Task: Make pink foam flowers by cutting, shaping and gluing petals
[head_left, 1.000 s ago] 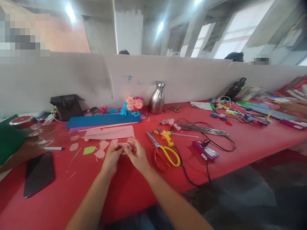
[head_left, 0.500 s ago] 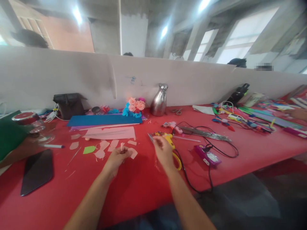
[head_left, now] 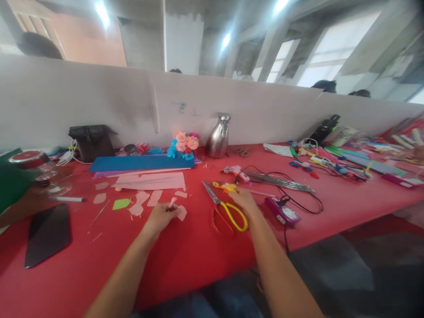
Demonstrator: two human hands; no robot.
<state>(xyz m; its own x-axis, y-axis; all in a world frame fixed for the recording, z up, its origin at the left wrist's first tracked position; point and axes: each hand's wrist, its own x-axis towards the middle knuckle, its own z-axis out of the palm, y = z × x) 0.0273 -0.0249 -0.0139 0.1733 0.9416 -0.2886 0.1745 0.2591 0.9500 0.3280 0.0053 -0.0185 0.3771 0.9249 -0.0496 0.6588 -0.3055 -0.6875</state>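
My left hand (head_left: 162,217) pinches a small pink paper piece (head_left: 181,213), with a narrow pink strip standing up at the fingertips. On the right, my right hand (head_left: 245,201) is closed around the handle of a yellow glue gun (head_left: 228,187), whose handle is mostly hidden by the fingers. Between the two hands lie scissors (head_left: 217,201) with one yellow and one red handle loop, blades pointing away from me. Several cut pink paper pieces (head_left: 141,198) and a lime-green piece (head_left: 121,204) are spread left of my left hand.
Behind are pink sheets (head_left: 152,181), a blue sheet (head_left: 142,163), paper roses (head_left: 183,143) and a steel jug (head_left: 218,137). A purple power strip (head_left: 281,212), its black cord and metal wires (head_left: 281,182) lie right. A phone (head_left: 48,235) and another person's arm (head_left: 20,204) are left.
My right hand has moved right, from above the scissors to the glue gun's handle, and closed on it. The scissors are now uncovered. My left hand still holds the pink paper.
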